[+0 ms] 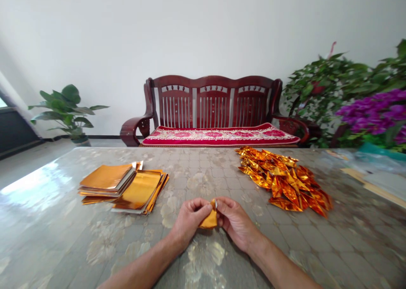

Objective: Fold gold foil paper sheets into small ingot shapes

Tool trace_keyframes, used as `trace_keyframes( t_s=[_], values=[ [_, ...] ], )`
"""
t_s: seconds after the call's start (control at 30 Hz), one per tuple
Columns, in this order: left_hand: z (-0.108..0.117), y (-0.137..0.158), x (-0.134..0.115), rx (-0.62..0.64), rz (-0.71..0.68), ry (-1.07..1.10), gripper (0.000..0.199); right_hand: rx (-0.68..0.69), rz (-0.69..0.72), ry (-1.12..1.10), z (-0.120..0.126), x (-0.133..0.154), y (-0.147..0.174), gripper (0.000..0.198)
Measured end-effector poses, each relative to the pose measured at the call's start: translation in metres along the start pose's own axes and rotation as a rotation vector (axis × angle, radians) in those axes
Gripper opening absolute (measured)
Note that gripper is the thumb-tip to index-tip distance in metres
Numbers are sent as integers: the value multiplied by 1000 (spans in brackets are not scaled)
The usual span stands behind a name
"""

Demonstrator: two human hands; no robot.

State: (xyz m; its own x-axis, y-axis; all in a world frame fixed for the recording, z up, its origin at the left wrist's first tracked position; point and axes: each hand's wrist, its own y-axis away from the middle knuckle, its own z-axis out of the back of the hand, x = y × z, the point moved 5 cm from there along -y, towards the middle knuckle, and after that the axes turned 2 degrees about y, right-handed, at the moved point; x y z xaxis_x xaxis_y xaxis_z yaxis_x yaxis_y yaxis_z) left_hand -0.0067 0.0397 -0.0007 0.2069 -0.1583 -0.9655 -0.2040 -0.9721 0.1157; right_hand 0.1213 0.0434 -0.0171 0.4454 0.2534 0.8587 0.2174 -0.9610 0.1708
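Toward the table's [317, 238] near edge, the left hand [188, 217] and right hand [234, 221] pinch a gold foil sheet [209, 221] from both sides, seemingly steadying its fold; stacked sheets [106, 177] lie toward the left edge.

Left hand [187, 219], one; right hand [236, 221], one; held paper [209, 220], one piece; paper stacks [106, 177], two, sheet count unclear; heap of folded paper [287, 185], one, number within unclear; table [320, 242], one; bench [213, 81], one, with three back panels [213, 108]; bench cover [222, 135], one; potted plant [61, 107] at far left, one
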Motion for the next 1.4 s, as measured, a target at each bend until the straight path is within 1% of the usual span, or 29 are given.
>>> trace_keyframes(
  t_s=[0.1,0.2,0.3,0.4,0.5,0.6,0.67,0.77,0.83,0.9,0.97,1.07,1.13,1.2,1.3,1.4],
  values=[
    [5,-2,-2,-69,-90,-134,36,-38,37,58,0,3,0,37],
    [8,-1,-7,-130,-210,-325,26,-64,75,147,0,7,1,36],
    [10,1,-13,-158,-306,-518,22,-75,126,254,0,10,3,34],
    [11,3,-14,-141,-353,-662,22,-111,196,390,1,12,3,31],
    [12,3,-11,-127,-343,-713,20,-142,276,547,2,14,4,27],
    [12,3,-11,-131,-349,-687,19,-159,362,651,3,18,8,23],
    [10,3,-12,-113,-382,-671,19,-153,385,655,3,21,11,22],
    [10,3,-14,-99,-419,-661,17,-94,315,578,-1,20,12,25],
    [11,2,-13,-102,-417,-644,17,-65,261,539,-3,18,10,27],
    [12,-1,-9,-98,-383,-635,18,-64,249,552,-4,16,8,28],
    [13,-4,-4,-87,-321,-615,20,-83,262,576,-3,14,4,28],
    [14,-6,-3,-41,-251,-494,26,-156,256,522,6,11,-1,30],
    [14,-5,-6,6,-223,-377,34,-217,238,455,14,10,-3,34],
    [16,-4,-9,57,-155,-238,41,-253,219,392,19,12,-4,38],
    [17,-1,-11,131,-45,-27,48,-265,194,311,23,16,-4,44],
    [17,-2,-14,187,-57,21,48,-267,183,265,24,19,-4,45]
  ],
)
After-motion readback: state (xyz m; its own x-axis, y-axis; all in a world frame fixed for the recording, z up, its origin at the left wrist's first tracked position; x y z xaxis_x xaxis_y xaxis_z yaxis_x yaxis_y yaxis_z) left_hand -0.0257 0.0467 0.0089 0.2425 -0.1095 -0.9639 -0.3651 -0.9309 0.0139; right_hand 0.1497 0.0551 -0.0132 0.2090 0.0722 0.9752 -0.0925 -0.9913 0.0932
